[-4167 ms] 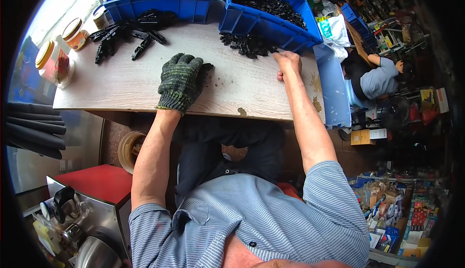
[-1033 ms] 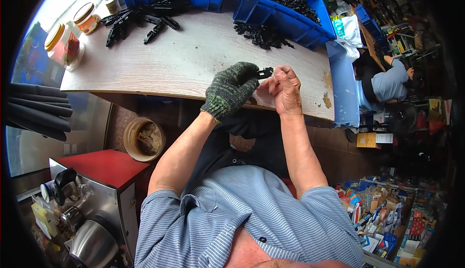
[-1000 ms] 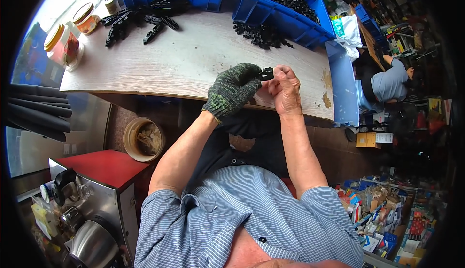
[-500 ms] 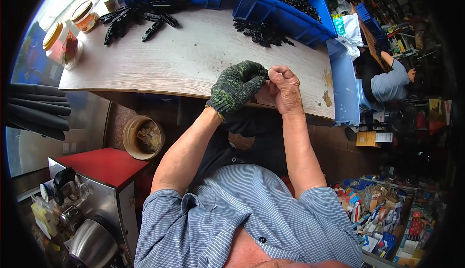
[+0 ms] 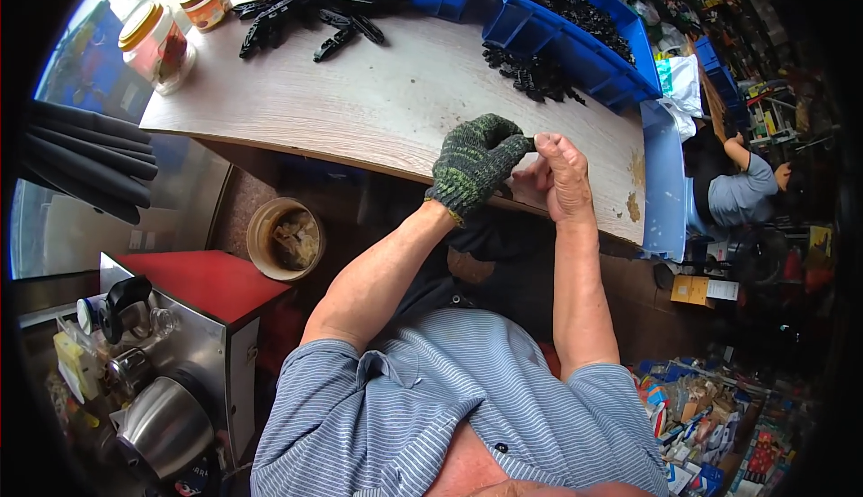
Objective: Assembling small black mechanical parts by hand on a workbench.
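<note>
Both grips, gloved left hand point(image 5: 481, 163) and bare right hand point(image 5: 568, 179), pinch one mostly hidden black piece point(image 5: 529, 143); we advise steady, square alignment

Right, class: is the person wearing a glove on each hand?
No, the left hand wears a dark knitted glove, while the right hand is bare.

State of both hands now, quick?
Left hand: gloved, closed; can't tell what's inside, if anything.
Right hand: bare, closed in a pinch; anything held is hidden.

Blue striped shirt point(image 5: 440, 367), green glove point(image 5: 472, 166), dark trousers point(image 5: 517, 268)
</note>
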Tool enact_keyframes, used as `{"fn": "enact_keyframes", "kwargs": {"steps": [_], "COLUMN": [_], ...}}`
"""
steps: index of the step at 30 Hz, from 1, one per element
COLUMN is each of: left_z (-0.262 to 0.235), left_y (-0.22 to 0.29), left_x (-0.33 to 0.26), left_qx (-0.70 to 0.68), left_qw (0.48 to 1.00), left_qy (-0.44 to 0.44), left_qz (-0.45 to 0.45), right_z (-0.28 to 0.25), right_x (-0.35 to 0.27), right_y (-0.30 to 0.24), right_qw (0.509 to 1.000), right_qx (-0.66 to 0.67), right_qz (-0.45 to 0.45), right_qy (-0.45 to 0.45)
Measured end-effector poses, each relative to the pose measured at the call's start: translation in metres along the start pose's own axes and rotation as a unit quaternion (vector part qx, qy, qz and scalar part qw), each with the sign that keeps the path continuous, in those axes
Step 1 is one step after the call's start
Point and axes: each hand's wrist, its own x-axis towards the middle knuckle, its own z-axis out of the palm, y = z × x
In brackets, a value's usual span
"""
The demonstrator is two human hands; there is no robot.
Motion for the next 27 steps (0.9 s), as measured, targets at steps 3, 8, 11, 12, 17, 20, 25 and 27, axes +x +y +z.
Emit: {"fn": "enact_keyframes", "kwargs": {"steps": [3, 8, 11, 12, 17, 20, 25, 27], "left_z": [-0.001, -0.002, 0.000, -0.001, -0.002, -0.032, -0.169, -0.211], "left_y": [-0.010, -0.007, -0.008, -0.007, -0.001, 0.003, 0.024, 0.018], "left_x": [0.004, -0.001, 0.000, 0.000, -0.007, -0.001, 0.050, 0.059], "left_qx": [0.000, 0.010, -0.012, -0.007, 0.118, 0.227, 0.579, 0.645], "left_qw": [0.998, 0.999, 0.999, 0.999, 0.985, 0.929, 0.663, 0.638], "left_qy": [0.027, 0.007, 0.004, -0.001, 0.002, 0.143, 0.382, 0.369], "left_qz": [0.049, 0.037, 0.043, 0.050, 0.123, 0.254, 0.282, 0.202], "right_z": [-0.005, 0.000, -0.003, -0.002, -0.015, -0.023, -0.068, -0.086], "right_x": [0.003, -0.001, 0.000, 0.000, -0.002, 0.000, 0.015, 0.023], "right_y": [-0.002, 0.005, 0.011, 0.011, 0.012, 0.015, 0.004, -0.003], "right_qw": [0.998, 0.998, 0.998, 0.998, 0.997, 0.993, 0.971, 0.949], "right_qx": [-0.024, -0.027, -0.026, -0.025, -0.004, 0.100, 0.149, 0.158], "right_qz": [0.037, -0.015, -0.035, -0.036, -0.049, -0.056, -0.021, -0.018], "right_qy": [-0.041, -0.053, -0.041, -0.043, -0.060, 0.022, 0.184, 0.271]}}
